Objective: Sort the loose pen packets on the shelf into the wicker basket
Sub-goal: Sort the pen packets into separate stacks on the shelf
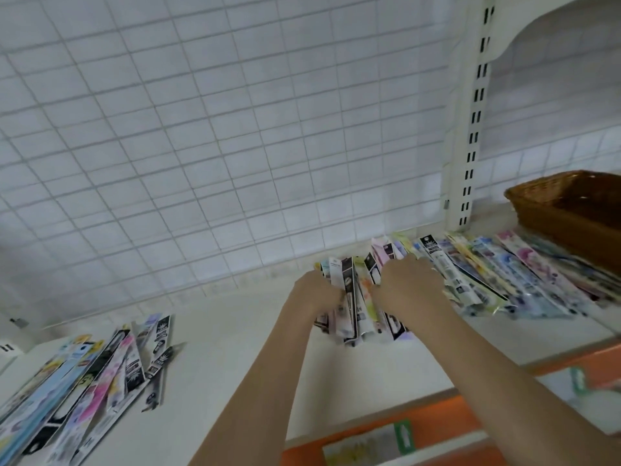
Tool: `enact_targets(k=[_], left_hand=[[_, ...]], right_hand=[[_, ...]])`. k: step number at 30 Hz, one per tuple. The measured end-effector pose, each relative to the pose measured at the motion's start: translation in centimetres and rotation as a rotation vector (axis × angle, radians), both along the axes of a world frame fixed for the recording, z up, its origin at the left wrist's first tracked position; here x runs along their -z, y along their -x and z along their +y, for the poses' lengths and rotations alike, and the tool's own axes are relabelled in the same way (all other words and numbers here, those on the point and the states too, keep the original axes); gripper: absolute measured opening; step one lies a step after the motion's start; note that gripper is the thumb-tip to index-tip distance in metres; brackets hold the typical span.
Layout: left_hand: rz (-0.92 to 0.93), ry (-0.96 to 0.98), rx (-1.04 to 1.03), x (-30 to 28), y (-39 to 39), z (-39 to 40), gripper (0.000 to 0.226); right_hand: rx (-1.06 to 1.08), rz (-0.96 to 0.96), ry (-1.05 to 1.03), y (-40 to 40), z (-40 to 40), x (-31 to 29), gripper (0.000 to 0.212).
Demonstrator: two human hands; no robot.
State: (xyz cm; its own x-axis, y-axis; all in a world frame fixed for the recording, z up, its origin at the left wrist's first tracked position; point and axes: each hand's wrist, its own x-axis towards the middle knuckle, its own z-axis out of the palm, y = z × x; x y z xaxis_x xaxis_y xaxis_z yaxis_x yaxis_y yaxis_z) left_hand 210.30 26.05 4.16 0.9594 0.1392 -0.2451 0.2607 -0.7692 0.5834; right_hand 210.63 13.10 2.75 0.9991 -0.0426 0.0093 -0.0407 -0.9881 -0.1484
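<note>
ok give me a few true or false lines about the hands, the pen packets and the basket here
1. Both hands, left hand and right hand, grip one bundle of pen packets. True.
2. The wicker basket sits at the left end of the shelf. False: it is at the right end.
3. A spread of loose packets lies at the left of the shelf, untouched by either hand. True.
4. The basket is full of packets. False: no packets show inside it.
5. A wire grid backs the shelf. True.
</note>
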Motion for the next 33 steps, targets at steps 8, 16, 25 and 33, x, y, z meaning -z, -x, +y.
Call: enact_targets(k=[8, 16, 25, 33], left_hand=[[-0.135, 0.051, -0.121, 2.8, 2.6, 4.8, 0.039], [-0.326, 0.048, -0.323, 4.8, 8.9, 14.5, 0.025], [-0.441, -0.162, -0.582, 4.4, 15.7, 26.1, 0.015], [-0.398, -0.147, -0.689, 4.9, 18.7, 33.8, 0.015]], right_hand=[[-0.206, -0.246, -0.146, 0.8, 4.1, 0.0, 0.026], [-0.443, -0.240, -0.352, 3.2, 12.3, 3.3, 0.025], [-0.536, -0.086, -0.366, 4.8, 20.1, 4.3, 0.024], [-0.568, -0.091, -0.394, 7.9, 29.3, 4.5, 0.025]])
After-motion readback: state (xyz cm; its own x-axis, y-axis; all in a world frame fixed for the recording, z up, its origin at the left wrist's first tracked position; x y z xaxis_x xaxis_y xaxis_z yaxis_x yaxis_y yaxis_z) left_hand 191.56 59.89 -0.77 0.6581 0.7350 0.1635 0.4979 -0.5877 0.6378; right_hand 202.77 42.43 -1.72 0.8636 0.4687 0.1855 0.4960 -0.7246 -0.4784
